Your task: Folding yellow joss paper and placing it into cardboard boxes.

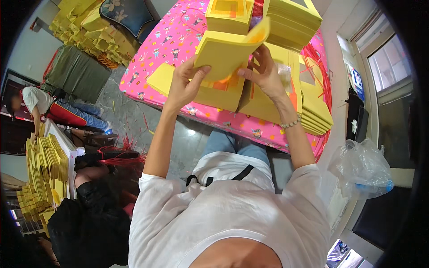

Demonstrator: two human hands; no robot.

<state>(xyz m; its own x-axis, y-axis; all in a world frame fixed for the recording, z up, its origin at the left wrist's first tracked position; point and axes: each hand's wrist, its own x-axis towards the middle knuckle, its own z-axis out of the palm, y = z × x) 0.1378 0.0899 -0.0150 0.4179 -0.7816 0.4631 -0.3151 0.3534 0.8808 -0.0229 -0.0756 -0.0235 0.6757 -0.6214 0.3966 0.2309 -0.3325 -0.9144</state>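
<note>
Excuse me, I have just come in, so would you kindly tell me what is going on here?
A person holds a yellow paper piece with the left hand, thumb in front, while the right hand is at its right side, where the piece bends upward. Around it, yellow stacks lie on a pink patterned cover. Off to the left, another person leans over more yellow pieces.

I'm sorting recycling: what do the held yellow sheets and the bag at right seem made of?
Yellow sheets: probably paper or thin card, matte, judging by the dull surface and curling edge.
Bag: likely plastic film, glossy: see-through, crinkled, bright highlights.
</note>
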